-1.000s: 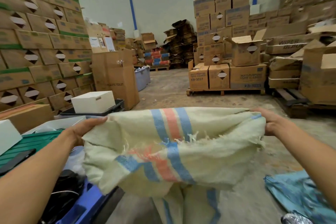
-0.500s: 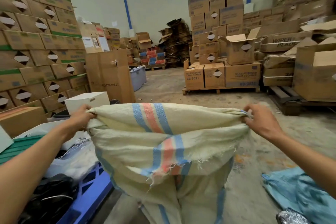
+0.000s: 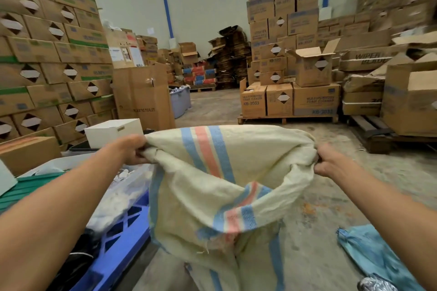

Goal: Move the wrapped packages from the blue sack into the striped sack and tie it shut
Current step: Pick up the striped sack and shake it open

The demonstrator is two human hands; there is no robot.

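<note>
A cream woven striped sack (image 3: 201, 198) with blue and red stripes hangs in front of me, its mouth pulled open. My left hand (image 3: 132, 149) grips the left side of the rim and my right hand (image 3: 331, 160) grips the right side. The near rim sags down, so the far inner wall shows. The blue sack (image 3: 373, 255) lies crumpled on the floor at the lower right. A silver wrapped package (image 3: 372, 284) peeks out at its bottom edge.
A blue plastic pallet (image 3: 118, 241) with clear bags and black items lies at my lower left. A white box (image 3: 111, 131) and stacked cartons (image 3: 47, 54) stand on the left. Cartons on a wooden pallet (image 3: 288, 118) stand ahead, more at right. Concrete floor lies between.
The sack's mouth has gone from folded flat to spread open between my hands. Both hands now grip the rim's sides, and the near edge has dropped.
</note>
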